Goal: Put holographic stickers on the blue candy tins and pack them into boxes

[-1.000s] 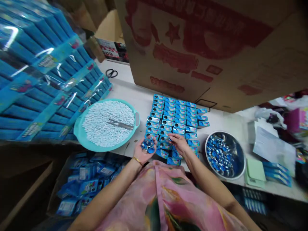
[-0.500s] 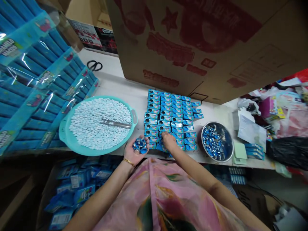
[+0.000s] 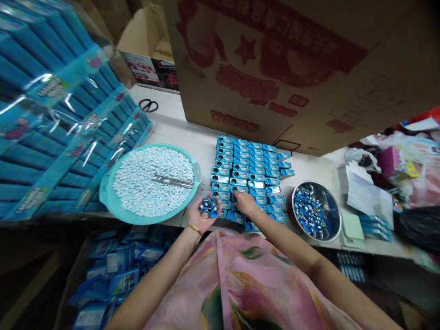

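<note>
My left hand (image 3: pixel 205 220) is turned palm up and cupped under several small round blue-and-silver caps (image 3: pixel 208 207). It rests near the table's front edge, between the turquoise basin and the small boxes. My right hand (image 3: pixel 244 203) reaches down onto the rows of small blue boxes (image 3: pixel 240 160), fingers bent and pressed together. Whatever its fingertips pinch is hidden. Dark round openings show on many boxes in the left columns, while blue rounds show on those farther right. More caps (image 3: pixel 309 211) fill part of a steel bowl (image 3: pixel 337 224) to the right.
White pellets (image 3: pixel 151 178) and a metal scoop (image 3: pixel 173 181) lie in the turquoise basin (image 3: pixel 105 195). Wrapped blue packs (image 3: pixel 68 123) are stacked at left. A large carton (image 3: pixel 268 91) stands behind the boxes. Black-handled scissors (image 3: pixel 148 106) lie at the back; a pale green device (image 3: pixel 352 229) sits right.
The camera view has shifted, so the table's things appear farther right and a little lower. My right hand stays over the same part of the boxes; my left still cups the caps.
</note>
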A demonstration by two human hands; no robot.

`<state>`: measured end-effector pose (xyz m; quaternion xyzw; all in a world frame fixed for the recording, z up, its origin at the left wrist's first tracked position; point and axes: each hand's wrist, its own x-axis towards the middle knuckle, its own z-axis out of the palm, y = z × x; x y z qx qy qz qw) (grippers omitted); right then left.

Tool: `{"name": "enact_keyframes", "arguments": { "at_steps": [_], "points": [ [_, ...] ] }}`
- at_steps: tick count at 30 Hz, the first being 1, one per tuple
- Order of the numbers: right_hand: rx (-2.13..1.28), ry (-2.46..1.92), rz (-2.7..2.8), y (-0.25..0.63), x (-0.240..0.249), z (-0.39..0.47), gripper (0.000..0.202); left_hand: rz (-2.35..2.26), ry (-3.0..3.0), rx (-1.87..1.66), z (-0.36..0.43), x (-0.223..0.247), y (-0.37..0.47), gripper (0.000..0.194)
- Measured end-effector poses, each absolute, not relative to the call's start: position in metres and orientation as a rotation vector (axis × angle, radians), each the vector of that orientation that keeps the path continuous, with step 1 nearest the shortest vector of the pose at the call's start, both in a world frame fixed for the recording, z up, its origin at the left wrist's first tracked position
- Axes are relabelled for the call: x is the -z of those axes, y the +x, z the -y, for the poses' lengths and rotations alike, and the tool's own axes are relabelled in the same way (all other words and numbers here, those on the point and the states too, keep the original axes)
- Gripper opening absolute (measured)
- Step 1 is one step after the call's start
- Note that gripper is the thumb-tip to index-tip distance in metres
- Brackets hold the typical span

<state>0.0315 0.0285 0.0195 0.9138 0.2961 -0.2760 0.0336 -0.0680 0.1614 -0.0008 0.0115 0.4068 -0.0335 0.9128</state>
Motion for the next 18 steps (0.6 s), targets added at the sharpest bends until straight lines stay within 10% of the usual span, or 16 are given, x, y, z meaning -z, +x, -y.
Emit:
{"name": "enact_keyframes", "arguments": {
  "at_steps": [7, 18],
  "points": [
    [0.775, 2.922, -1.844, 0.007, -0.023, -0.04, 0.024, -0.847, 0.03, -0.016, -0.153, 0.011, -0.05, 0.025],
    [0.833, 3.025, -0.887, 0.065, -0.003, -0.004, 0.012, -0.922, 0.011, -0.028, -0.152, 0.015, -0.051, 0.021]
  ]
}}
